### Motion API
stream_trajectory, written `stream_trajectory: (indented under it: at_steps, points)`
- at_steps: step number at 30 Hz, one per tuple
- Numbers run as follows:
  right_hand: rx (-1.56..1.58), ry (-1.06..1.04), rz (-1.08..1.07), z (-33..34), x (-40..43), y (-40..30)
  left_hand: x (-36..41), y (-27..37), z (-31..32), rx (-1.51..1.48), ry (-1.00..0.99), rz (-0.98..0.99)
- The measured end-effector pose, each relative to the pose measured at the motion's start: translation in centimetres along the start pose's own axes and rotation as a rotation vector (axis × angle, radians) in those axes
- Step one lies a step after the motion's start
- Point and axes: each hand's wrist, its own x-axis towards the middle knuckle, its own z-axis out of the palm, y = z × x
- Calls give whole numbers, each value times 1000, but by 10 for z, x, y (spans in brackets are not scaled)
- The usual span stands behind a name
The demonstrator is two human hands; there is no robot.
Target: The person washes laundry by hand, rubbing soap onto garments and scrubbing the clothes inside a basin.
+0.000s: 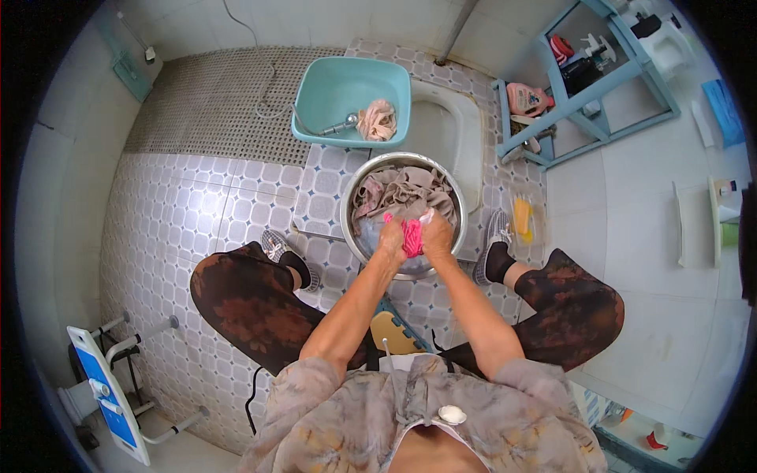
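Note:
Over the near part of a round metal basin (346, 222), my left hand (391, 236) and my right hand (437, 236) both grip a bunched pink cloth (412, 237). The cloth is stretched and crumpled between my two fists. Greyish-brown wet fabric (414, 186) fills the far part of the basin, with cloudy water (371, 232) showing at its left. Beyond the basin is a turquoise plastic tub (331, 77) holding a balled pale pink cloth (377, 120) and a metal shower head (349, 121) on its hose.
A squat toilet (467, 118) lies behind the basin, beside the tub. A blue shelf rack (591, 121) with bottles stands at the far right. Yellow objects (523, 219) lie in a clear tray near my right foot. A wall-mounted folding seat (109, 396) is at lower left.

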Motion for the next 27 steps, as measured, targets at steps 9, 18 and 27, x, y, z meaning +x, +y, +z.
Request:
stream_trajectory:
  at_steps: [9, 18, 27]
  points:
    - [1311, -806, 541, -61, 26, 15, -9, 30, 43, -280, -276, 172]
    - [865, -452, 162, -67, 40, 57, -5, 14, 64, 62, 9, 151]
    - [217, -202, -438, -58, -21, -78, 29, 7, 5, 40, -140, 123]
